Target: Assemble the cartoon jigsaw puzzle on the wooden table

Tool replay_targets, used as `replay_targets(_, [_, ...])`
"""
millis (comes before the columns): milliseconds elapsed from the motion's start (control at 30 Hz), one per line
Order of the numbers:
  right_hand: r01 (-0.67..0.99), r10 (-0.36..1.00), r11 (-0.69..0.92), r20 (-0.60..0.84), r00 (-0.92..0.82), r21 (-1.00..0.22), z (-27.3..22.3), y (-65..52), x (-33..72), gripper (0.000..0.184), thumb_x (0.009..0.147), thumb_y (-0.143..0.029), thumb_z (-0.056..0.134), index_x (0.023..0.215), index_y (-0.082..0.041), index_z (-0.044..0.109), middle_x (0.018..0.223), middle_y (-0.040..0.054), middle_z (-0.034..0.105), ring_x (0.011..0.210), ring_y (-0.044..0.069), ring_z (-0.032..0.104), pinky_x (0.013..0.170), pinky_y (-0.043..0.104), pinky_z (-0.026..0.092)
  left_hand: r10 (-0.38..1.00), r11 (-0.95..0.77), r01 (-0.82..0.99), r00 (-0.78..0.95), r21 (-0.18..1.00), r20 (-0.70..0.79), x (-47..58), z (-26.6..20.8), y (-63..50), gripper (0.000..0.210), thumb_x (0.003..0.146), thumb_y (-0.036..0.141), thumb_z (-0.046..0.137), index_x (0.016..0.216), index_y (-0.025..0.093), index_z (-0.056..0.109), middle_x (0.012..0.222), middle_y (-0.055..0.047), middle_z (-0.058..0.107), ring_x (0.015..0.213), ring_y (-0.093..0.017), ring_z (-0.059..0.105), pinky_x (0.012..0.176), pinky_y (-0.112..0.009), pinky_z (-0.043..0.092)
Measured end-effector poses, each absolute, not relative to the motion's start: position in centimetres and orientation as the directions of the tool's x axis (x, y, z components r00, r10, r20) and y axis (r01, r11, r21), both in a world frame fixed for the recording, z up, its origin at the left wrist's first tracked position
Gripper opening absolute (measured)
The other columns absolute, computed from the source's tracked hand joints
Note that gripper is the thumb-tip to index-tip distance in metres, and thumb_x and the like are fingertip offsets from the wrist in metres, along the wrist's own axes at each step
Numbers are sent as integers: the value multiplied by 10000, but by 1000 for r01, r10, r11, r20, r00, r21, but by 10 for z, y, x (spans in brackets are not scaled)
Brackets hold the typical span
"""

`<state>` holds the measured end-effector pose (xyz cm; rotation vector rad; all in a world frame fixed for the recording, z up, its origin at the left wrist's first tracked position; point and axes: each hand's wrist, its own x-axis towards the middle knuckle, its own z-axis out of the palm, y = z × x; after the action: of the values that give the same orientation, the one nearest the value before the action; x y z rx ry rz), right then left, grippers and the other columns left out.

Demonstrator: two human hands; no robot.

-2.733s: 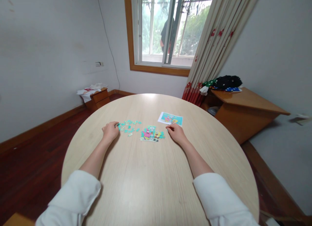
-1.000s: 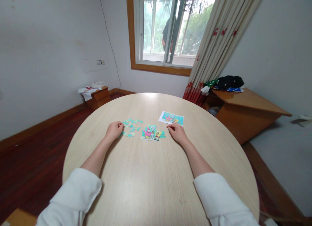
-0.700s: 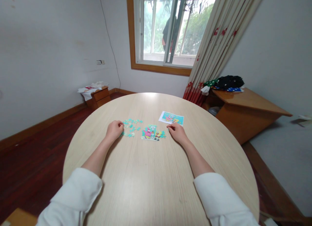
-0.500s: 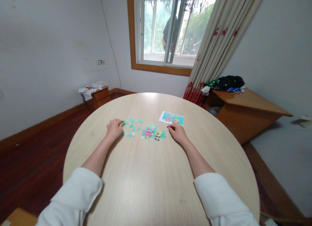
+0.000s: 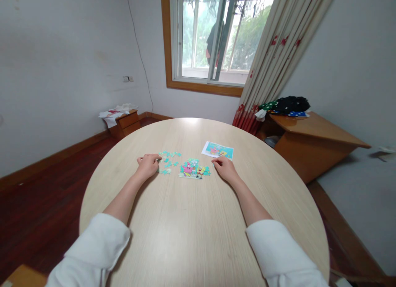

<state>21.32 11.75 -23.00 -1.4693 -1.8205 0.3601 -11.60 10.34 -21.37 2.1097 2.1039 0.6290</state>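
The right hand's [image 5: 225,168] grip is bunched near closed, any piece within too small to tell; the left hand [image 5: 148,165] curls at the loose puzzle pieces [image 5: 167,160], its hold unclear; between them lies the part-built puzzle [image 5: 194,170]; beyond, a picture sheet [image 5: 220,149]; all on the tabletop [image 5: 185,225].

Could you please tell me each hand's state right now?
Left hand: at loose puzzle pieces; grip unclear.
Right hand: curled; whether holding anything cannot be told.
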Motion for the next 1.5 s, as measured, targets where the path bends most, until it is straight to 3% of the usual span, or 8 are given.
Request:
replay_targets(367, [712, 930, 285, 364, -45, -641, -229, 117, 213, 198, 760, -154, 512, 787, -166, 708, 825, 62, 663, 792, 173, 591, 760, 309, 447, 966, 9, 925, -106, 380, 236, -122, -209, 105, 370, 746, 103, 410, 932, 200, 714, 1037, -79, 701, 1045, -262, 591, 894, -389, 384])
replay_targets(533, [710, 928, 291, 371, -45, -641, -230, 117, 213, 197, 755, -152, 512, 783, -169, 706, 824, 58, 660, 781, 169, 590, 758, 307, 448, 959, -17, 853, -134, 522, 250, -127, -210, 108, 388, 709, 67, 396, 918, 148, 712, 978, -76, 716, 945, -203, 636, 854, -266, 442])
replay_targets(800, [721, 929, 285, 366, -46, -632, -231, 118, 213, 201, 757, -148, 510, 795, -166, 706, 836, 65, 671, 800, 173, 596, 769, 312, 448, 944, 62, 746, -259, 663, 203, -128, -206, 108, 426, 715, 73, 355, 1000, 95, 670, 897, -95, 722, 861, -181, 659, 806, -258, 471])
replay_targets(1100, [712, 929, 283, 367, -37, -643, -231, 118, 214, 206, 753, -169, 510, 790, -175, 712, 832, 60, 659, 795, 173, 593, 774, 317, 450, 940, 102, 783, -278, 614, 198, -137, -202, 106, 386, 709, 78, 399, 965, 88, 688, 936, -112, 720, 915, -188, 652, 852, -252, 455])
replay_targets(1267, [705, 929, 291, 368, -45, -647, -231, 118, 215, 208, 744, -167, 506, 780, -180, 710, 812, 51, 656, 779, 172, 589, 763, 319, 454, 919, 145, 777, -334, 613, 207, -148, -205, 110, 284, 713, 184, 480, 864, 131, 714, 886, -103, 726, 838, -220, 660, 786, -284, 475])
replay_targets(1500, [716, 929, 290, 368, -50, -635, -230, 117, 214, 199, 752, -154, 510, 780, -177, 706, 827, 57, 664, 806, 175, 597, 780, 319, 455, 931, 39, 803, -245, 595, 270, -145, -207, 109, 222, 683, 315, 547, 732, 168, 706, 759, -71, 716, 706, -203, 627, 666, -269, 453])
